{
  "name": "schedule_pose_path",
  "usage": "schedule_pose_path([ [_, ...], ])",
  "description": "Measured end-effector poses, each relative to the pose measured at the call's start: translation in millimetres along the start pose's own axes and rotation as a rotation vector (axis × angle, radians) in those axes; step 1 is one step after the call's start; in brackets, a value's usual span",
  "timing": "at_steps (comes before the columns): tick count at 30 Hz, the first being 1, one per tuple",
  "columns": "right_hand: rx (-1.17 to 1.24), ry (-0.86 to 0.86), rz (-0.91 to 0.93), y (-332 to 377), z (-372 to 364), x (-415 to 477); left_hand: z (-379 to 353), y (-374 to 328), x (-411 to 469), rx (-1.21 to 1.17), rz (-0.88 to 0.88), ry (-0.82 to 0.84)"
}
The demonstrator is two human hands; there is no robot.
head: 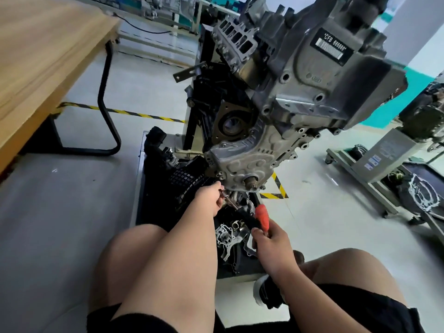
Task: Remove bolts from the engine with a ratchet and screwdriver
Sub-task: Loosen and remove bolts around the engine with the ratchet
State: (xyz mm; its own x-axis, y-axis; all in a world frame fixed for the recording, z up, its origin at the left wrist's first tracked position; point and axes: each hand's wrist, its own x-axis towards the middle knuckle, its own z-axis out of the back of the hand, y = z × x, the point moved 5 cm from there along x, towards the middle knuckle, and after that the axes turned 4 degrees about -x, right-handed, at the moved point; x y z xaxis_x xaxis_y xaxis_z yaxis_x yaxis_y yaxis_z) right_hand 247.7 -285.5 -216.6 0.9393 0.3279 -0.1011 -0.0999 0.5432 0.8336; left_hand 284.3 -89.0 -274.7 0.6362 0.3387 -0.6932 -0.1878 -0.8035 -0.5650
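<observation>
A grey engine [300,92] hangs on a black stand, its lower cover [242,162] facing me. My left hand [211,198] grips the metal head end of a ratchet [231,203] just below the cover's bottom left corner, where small bolts [219,174] sit. My right hand [271,243] grips the tool's handle [260,216], which is black with a red-orange end. Whether a socket sits on a bolt is hidden by my left hand.
Loose engine parts, a black ribbed cover [185,186] and a silver housing [225,239], lie on the stand's base tray. A wooden table [40,56] stands at left, another engine stand [384,162] at right. My bare knees fill the foreground.
</observation>
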Motion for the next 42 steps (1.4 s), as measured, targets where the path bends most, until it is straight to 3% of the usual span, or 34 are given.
schedule_pose_path([
  [7, -0.103, -0.012, -0.085, -11, -49, 13, -15, -11, 39, -0.011, 0.003, 0.076],
  [21, -0.087, 0.006, -0.124, -29, -78, 20, -6, -10, 64, 0.148, -0.224, -0.061],
  [30, -0.11, 0.011, -0.132, -19, -66, 23, -14, -11, 60, 0.231, -0.206, -0.032],
  [34, -0.312, 0.02, -0.018, -4, -59, 27, -15, -10, 60, 0.199, -0.213, -0.022],
  [38, -0.446, 0.022, -0.024, -1, -57, 39, -11, -12, 53, 0.183, -0.205, -0.043],
  [42, -0.227, -0.042, -0.154, -17, -53, 42, -6, 2, 48, 0.143, -0.065, -0.021],
])
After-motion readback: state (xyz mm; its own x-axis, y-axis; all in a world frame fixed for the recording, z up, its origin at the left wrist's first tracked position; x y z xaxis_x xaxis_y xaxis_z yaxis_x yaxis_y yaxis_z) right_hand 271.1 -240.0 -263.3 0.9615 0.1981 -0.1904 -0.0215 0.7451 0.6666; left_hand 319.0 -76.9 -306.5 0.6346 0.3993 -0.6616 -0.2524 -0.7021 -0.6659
